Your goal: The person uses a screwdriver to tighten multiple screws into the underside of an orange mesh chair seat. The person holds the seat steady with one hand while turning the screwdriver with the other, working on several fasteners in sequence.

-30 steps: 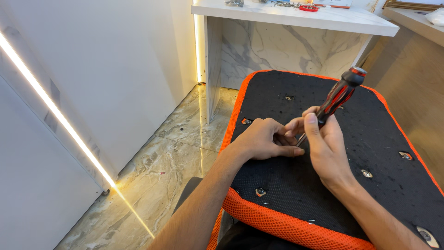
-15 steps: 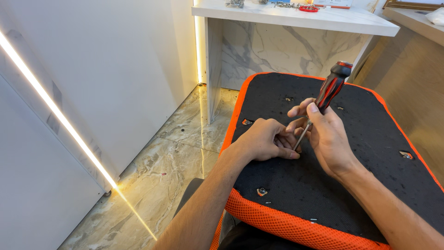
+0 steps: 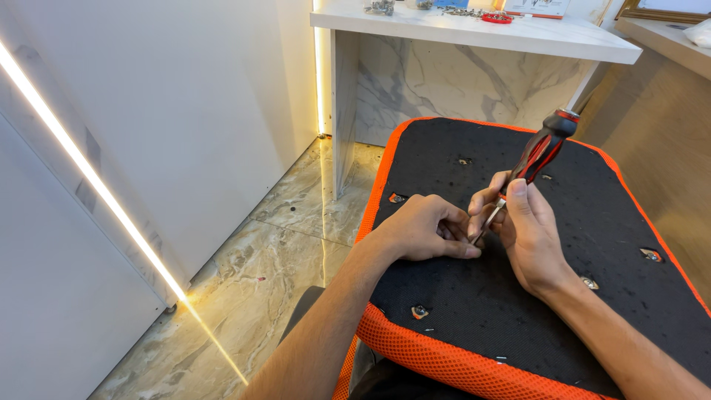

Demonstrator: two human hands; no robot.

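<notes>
Two hands working a screwdriver on an upturned seat cushion.

The left hand is curled loosely on the black, orange-edged cushion, fingertips pinching something too small to tell. The right hand grips the red-and-black screwdriver, tilted, tip down beside those fingers. Behind, a white desk carries small red and blue items.

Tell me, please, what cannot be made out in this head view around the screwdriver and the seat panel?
- Screwdriver tip: hidden between the left hand and right hand.
- What the tip touches: covered by the fingers.
- Black seat panel: near right corner cut off by the frame edge.
- Small items on the white counter: too small, cropped at top.
</notes>
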